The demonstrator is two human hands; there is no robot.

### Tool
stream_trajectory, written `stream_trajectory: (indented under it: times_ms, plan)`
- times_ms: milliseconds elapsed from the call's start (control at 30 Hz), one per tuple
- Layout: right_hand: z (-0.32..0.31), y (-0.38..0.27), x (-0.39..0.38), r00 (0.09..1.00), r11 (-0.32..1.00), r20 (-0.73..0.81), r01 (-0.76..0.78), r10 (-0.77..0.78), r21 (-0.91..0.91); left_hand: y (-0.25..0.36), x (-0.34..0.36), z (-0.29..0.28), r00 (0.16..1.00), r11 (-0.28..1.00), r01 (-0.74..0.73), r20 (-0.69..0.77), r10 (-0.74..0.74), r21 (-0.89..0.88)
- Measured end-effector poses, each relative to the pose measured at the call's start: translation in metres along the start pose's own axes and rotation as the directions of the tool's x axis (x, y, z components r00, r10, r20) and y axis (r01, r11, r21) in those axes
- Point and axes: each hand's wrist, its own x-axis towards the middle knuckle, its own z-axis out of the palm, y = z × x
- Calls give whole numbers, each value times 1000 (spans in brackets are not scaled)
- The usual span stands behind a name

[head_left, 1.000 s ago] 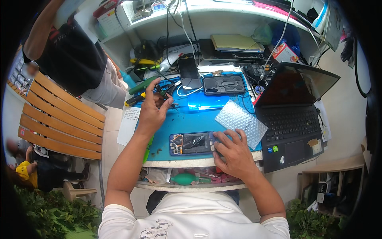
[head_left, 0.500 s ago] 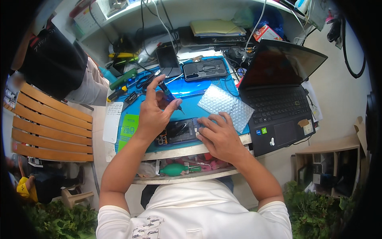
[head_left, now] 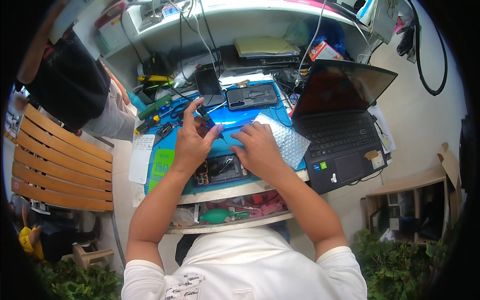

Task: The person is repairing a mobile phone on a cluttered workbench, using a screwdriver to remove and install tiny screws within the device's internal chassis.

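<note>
My left hand is closed around a slim dark screwdriver, thumb and fingers gripping the handle. The screwdriver tilts, its thin tip pointing down and to the right above the blue mat. Close to that tip hovers my right hand, fingers bent, with a gap between thumb and forefinger and nothing visible in them. Below both hands, near the table's front edge, lies an opened phone with its inner parts exposed. My right hand covers part of the phone's upper right area.
Bubble wrap lies right of my hand, beside an open laptop. A black phone case and another phone sit at the back. Green pliers-like tools and a green packet are left. Another person stands far left.
My right hand has left the opened phone's right end and moved up and left toward the screwdriver tip. My left hand still holds the screwdriver. The view has shifted slightly.
</note>
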Motion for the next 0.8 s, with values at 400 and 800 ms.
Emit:
stream_trajectory:
  times_ms: [400, 800]
  plan:
    - [27, 11, 13, 991, 999, 131, -5, -1, 46, -4, -3, -8, 1000, 999, -18, -17, 18, 27]
    - [22, 10, 16, 992, 997, 122, -44, 35, 66, -14, -3, -13, 999, 1000, -11, -48, 11, 1]
